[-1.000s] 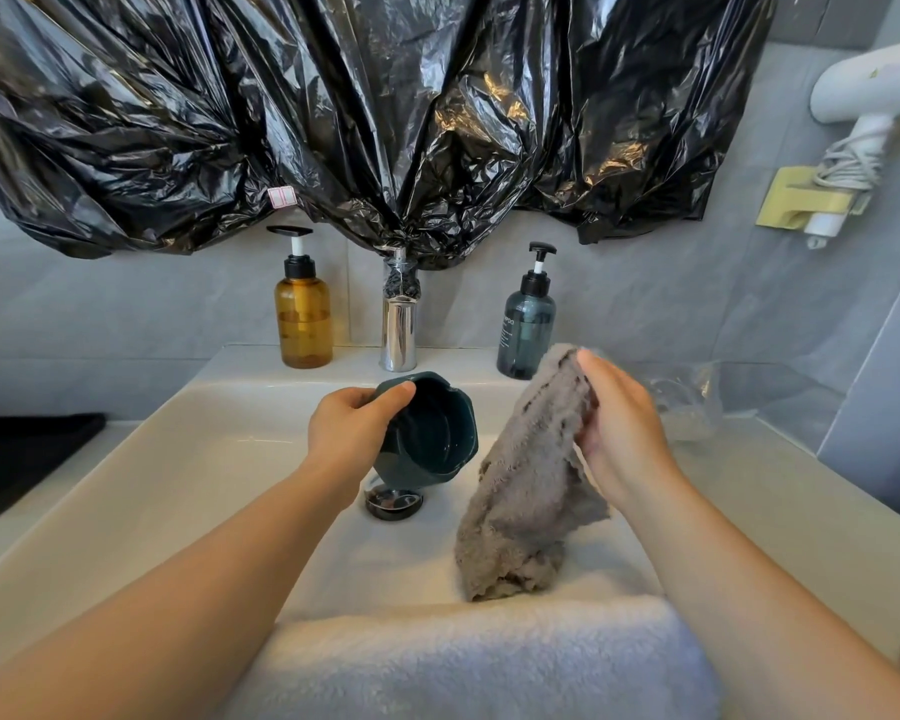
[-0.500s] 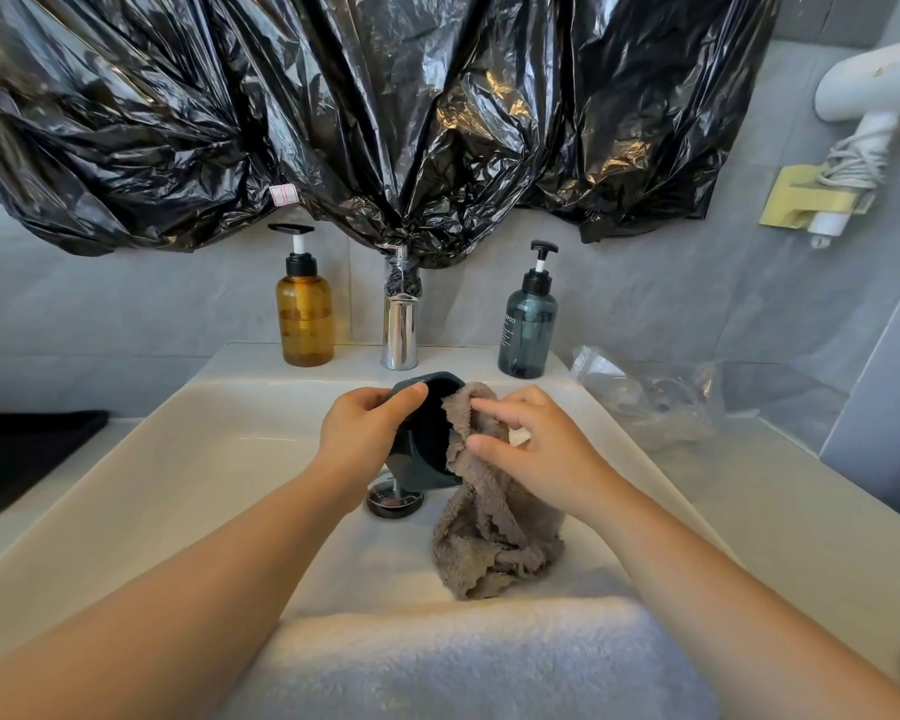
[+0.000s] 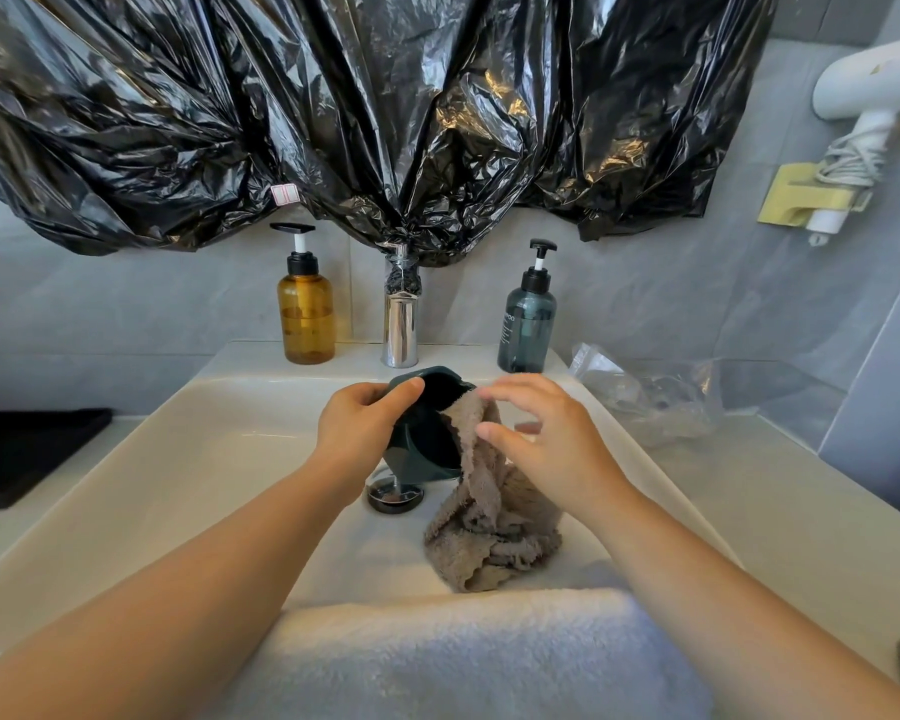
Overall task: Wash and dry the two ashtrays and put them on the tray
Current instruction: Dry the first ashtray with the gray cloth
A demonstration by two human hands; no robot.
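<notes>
**Drying the inside of the ashtray over the sink**

The person is holding the dark green ashtray point(image 3: 427, 439) above the middle of the sink point(image 3: 178, 459), just over the drain plug point(image 3: 393, 495). It is tipped on its side so that its opening is facing right. The left hand point(image 3: 357, 428) is gripping it from the left, with the thumb lying over the far rim and the fingers wrapping the outer wall. The right hand point(image 3: 552, 449) is reaching in from the right, its thumb and forefinger spread apart and pinching nothing. The grey-brown cloth point(image 3: 489, 532) is lying beneath its palm, with one end tucked into the bowl and the rest trailing down onto the near floor of the sink. Whether the hidden fingers are clasping the cloth cannot be told.

By the look of it, the drying is only starting. To do it well, the right hand is going to need to bunch the cloth onto its fingertips and press it into the bottom and along the notched rim. Meanwhile the left hand should be turning the ashtray, so no wet patch is missed. The trailing end is best gathered up off the basin floor.

Both forearms are coming in from the near side, passing over the white towel point(image 3: 463, 657) draped on the near edge. A dark flat thing point(image 3: 22, 449), possibly the tray, is lying on the counter at the left, well apart
</notes>
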